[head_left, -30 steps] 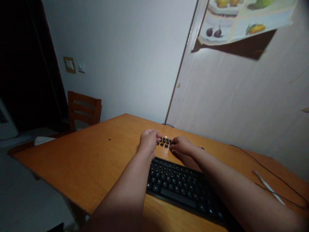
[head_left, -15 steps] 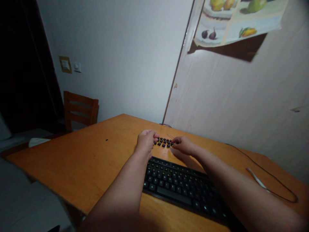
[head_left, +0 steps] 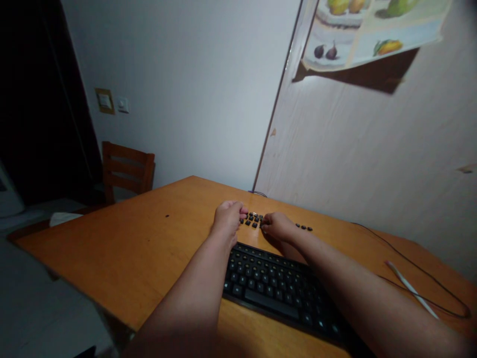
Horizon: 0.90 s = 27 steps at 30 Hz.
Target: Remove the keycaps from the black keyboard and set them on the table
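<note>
Several loose black keycaps (head_left: 254, 224) lie in short rows on the table beyond a black keyboard (head_left: 266, 284). My left hand (head_left: 226, 216) is beside the left end of these rows, its fingers curled and drawn together; anything inside them is hidden. At the right end of the rows, my right hand (head_left: 278, 226) reaches down with thumb and fingertips closed at a keycap. On the keyboard, lettered keys fill the near rows, while the far rows show small yellowish spots where caps are off. My right forearm covers the keyboard's right part.
More keycaps (head_left: 303, 227) sit right of my right hand. A thin white stick-like tool (head_left: 413, 291) and a dark cable (head_left: 406, 253) lie on the wooden table (head_left: 149, 258) at right. A small dark piece (head_left: 167, 216) lies at left. A chair (head_left: 126, 166) stands behind.
My right hand has shifted slightly left and lower over the keycaps, uncovering several keycaps to its right. My left hand stays almost in place. The view has turned slightly.
</note>
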Available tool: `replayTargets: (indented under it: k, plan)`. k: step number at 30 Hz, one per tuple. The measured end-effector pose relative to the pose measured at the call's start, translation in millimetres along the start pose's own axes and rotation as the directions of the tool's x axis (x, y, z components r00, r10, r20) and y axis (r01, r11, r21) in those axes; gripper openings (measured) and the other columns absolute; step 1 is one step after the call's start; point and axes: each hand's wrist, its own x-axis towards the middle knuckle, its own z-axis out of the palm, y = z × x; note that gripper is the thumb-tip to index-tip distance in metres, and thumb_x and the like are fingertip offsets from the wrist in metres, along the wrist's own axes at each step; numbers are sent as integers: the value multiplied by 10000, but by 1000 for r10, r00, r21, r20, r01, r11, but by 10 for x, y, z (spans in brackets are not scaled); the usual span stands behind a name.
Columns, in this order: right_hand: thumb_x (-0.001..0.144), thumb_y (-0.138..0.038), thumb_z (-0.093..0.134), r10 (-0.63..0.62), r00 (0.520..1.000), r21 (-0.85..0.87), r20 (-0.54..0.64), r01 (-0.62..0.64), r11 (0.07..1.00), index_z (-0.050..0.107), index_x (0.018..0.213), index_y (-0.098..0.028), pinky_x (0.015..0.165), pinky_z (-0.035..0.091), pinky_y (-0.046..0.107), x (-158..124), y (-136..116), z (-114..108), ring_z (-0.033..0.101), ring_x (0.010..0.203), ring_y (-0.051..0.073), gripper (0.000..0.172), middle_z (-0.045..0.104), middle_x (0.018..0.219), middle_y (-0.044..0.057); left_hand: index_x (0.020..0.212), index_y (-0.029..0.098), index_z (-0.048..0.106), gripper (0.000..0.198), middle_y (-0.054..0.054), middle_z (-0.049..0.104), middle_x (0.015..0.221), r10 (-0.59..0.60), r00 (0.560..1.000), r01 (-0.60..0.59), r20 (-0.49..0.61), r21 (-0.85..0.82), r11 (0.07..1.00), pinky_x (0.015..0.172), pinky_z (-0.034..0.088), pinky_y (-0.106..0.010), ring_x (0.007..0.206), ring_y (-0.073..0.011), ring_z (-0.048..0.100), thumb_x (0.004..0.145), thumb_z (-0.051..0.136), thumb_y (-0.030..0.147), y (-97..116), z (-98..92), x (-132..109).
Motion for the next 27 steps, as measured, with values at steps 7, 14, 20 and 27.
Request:
replayTargets:
  k: [7, 14, 20, 27]
  plan:
    - [750, -279, 631, 18, 1000, 22, 13, -18, 1000, 735, 851, -194, 581, 349, 243, -6, -58, -25, 610, 712, 179, 168, 704, 787, 61, 815, 143, 591, 171, -67, 682, 766, 10, 1000, -10, 3, -2, 1000, 445, 326, -167, 547, -81, 556, 727, 576, 290, -20, -3, 15]
    - [719, -284, 670, 46, 999, 135, -4, -45, 990, 720, 748, -166, 567, 336, 248, 4, -51, -24, 580, 650, 168, 132, 669, 683, 53, 813, 149, 592, 172, -62, 684, 772, 5, 1000, -5, 7, 12, 1000, 434, 316, -168, 558, -85, 557, 729, 562, 296, -20, -5, 23]
    - [772, -276, 562, 98, 993, 364, -70, -66, 929, 655, 731, -151, 532, 336, 239, -36, -8, -174, 528, 586, 145, 161, 622, 643, 45, 807, 146, 591, 168, -56, 678, 763, 6, 1000, -6, 8, 3, 1000, 430, 307, -166, 535, -73, 537, 728, 563, 292, -15, -5, 13]
    - [848, -297, 367, 126, 991, 662, -47, -63, 747, 614, 824, -136, 513, 400, 241, -387, 8, -502, 563, 557, 139, 296, 637, 697, 79, 775, 151, 578, 146, -46, 667, 736, -1, 1000, 1, 14, 1, 1000, 438, 312, -170, 522, -72, 539, 713, 579, 283, 16, 4, -12]
